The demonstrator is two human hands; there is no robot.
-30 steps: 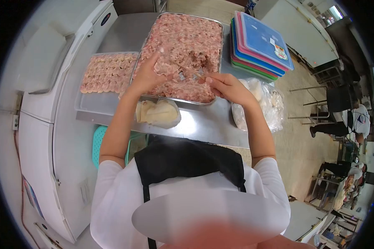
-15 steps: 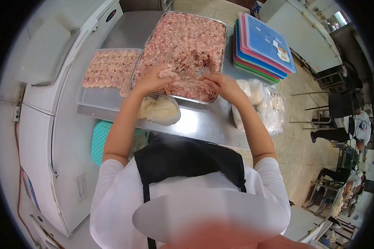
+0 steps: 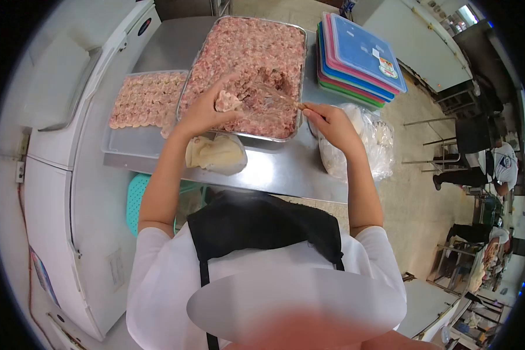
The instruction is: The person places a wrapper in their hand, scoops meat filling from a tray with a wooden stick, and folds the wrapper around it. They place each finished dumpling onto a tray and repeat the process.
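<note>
The left hand cupped a filled wrapper in loosely curled fingers, above the near end of the metal tray of mince. The right hand pinched a thin stick whose long axis ran leftward from its fingers, with the tip close beside the wrapper

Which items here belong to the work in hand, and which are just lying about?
In use: left hand holding a filled wrapper; right hand with a stick; minced filling in the metal tray; wrapper stack; finished dumplings.
Lying about: coloured lids; plastic bag; freezer; teal stool.
</note>
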